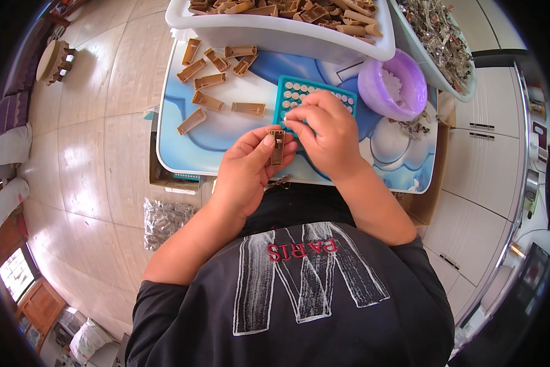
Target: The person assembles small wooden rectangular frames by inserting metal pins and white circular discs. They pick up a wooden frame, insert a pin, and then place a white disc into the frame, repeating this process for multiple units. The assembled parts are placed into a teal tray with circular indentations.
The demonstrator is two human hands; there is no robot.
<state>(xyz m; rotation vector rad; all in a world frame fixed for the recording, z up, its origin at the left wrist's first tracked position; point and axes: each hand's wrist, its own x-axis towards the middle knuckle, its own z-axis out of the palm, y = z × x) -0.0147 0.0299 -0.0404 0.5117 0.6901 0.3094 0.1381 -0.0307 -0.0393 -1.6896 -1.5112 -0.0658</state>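
Note:
My left hand (pixel 243 170) holds a hollow brown plastic casing (pixel 278 150) upright near the table's front edge, thumb across its side. Some small pale part shows inside its upper end. Just above it, my right hand (pixel 330 131) is closed in a pinch with a small silvery-white piece (pixel 285 118) at the fingertips. Beneath and behind that hand lies a teal tray (pixel 280 92) with rows of round whitish pieces, partly hidden by the fingers. Several similar brown casings (pixel 248 109) lie loose on the table to the left of the tray.
A large white bin (pixel 281 27) of brown plastic parts stands at the table's far side. Right of the tray is a purple bowl (pixel 372 92) with white pieces. A pale basket (pixel 437 73) of shiny metal-looking parts sits at the far right. White cabinets (pixel 479 165) stand beyond.

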